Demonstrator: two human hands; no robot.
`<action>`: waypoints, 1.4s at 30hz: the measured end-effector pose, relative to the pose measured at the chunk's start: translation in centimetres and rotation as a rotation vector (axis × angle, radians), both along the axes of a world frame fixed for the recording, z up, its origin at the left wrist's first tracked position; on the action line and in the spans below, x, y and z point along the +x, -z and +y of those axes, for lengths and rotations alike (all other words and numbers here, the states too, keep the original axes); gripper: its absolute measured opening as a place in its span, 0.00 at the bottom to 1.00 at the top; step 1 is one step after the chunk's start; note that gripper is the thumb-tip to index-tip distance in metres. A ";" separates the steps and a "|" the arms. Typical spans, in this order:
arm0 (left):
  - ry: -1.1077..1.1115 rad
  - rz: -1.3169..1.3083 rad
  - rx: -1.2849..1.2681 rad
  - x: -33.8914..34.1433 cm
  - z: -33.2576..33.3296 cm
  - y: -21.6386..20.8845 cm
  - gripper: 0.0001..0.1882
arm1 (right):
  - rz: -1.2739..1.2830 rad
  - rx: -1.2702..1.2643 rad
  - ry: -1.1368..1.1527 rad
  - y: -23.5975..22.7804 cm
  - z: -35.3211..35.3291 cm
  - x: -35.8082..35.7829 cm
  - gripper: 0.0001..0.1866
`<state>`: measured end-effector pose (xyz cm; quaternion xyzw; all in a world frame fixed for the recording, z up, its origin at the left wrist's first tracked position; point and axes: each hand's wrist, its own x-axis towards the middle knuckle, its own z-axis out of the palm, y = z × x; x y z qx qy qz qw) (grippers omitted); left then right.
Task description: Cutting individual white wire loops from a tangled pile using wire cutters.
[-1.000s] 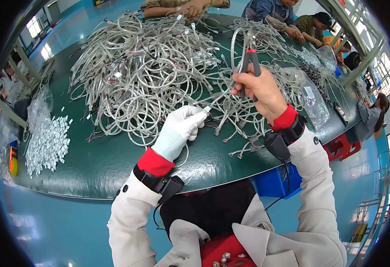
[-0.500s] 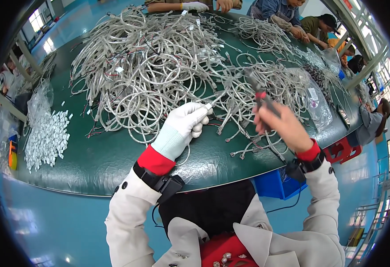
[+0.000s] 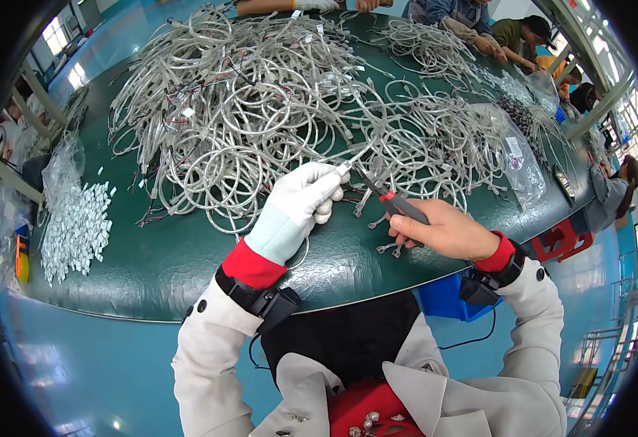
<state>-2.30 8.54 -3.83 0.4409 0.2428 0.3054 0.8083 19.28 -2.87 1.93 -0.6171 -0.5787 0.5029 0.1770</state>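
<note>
Gloved left hand: The left hand [image 3: 306,198] is in the middle of the frame. Its thumb and fingers are pinched together on a small white piece [image 3: 344,168] on a clear-grey cable [image 3: 363,152].
Bare right hand: The right hand [image 3: 442,229] is right of the middle. Its fingers are wrapped around the dark handles of a hand tool [image 3: 409,210].
What just changed: Half a second ago the tool was up and farther right, all blurry. Now its tip points left, right by the white piece. The left hand has hardly moved. So both hands now work at one spot.
Cable pile: A big, messy heap of cables [image 3: 224,124] fills the upper middle of the green table [image 3: 188,273].
White bits: A heap of little white bits [image 3: 76,233] lies at the left.
Hard to see: The glove hides part of the cable. I cannot tell if the tool's tip touches the piece. The person at the top is cut off.
</note>
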 end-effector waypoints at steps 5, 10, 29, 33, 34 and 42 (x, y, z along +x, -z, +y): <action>0.017 0.027 0.008 -0.1 -0.1 -0.1 0.12 | -0.040 -0.012 -0.011 -0.1 -0.2 0.1 0.20; 0.006 0.082 0.026 0.1 -0.3 -0.3 0.11 | -0.066 0.004 -0.042 -0.1 0.3 0.0 0.20; 0.042 0.067 0.043 0.1 -0.4 -0.3 0.11 | -0.006 0.036 -0.060 -0.4 0.8 0.6 0.22; 0.050 0.054 0.028 -0.1 -0.3 -0.2 0.11 | 0.025 -0.005 -0.005 -0.4 0.7 0.1 0.20; 0.055 0.048 0.024 -0.1 -0.3 -0.1 0.11 | 0.023 -0.006 -0.005 -0.4 0.7 0.1 0.20; 0.056 0.031 -0.010 0.0 -0.4 -0.2 0.10 | -0.039 -0.044 0.016 -0.7 0.7 -0.5 0.17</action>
